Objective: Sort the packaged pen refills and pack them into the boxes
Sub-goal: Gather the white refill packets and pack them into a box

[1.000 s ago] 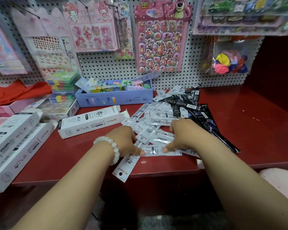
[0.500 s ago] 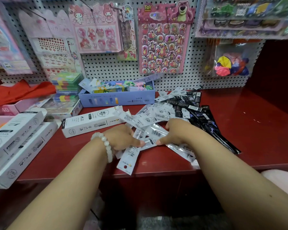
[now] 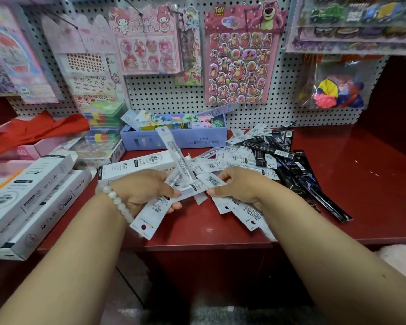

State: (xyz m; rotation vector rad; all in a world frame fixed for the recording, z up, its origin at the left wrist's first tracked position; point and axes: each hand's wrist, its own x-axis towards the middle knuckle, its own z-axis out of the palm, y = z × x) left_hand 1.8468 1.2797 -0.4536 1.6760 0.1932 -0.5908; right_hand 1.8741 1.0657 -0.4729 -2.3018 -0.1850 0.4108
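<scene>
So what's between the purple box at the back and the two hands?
In the head view, white refill packets and a white carton lie between the purple box, left hand and right hand.

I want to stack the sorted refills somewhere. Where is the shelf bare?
Bare red shelf lies right of the black refill packs, up to the side wall. The middle, under both hands, is crowded with white refill packs; white boxes fill the left.

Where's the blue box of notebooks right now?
In the head view the blue box sits at the back centre of the red shelf, against the pegboard, just left of the refill pile and behind the white box.
</scene>
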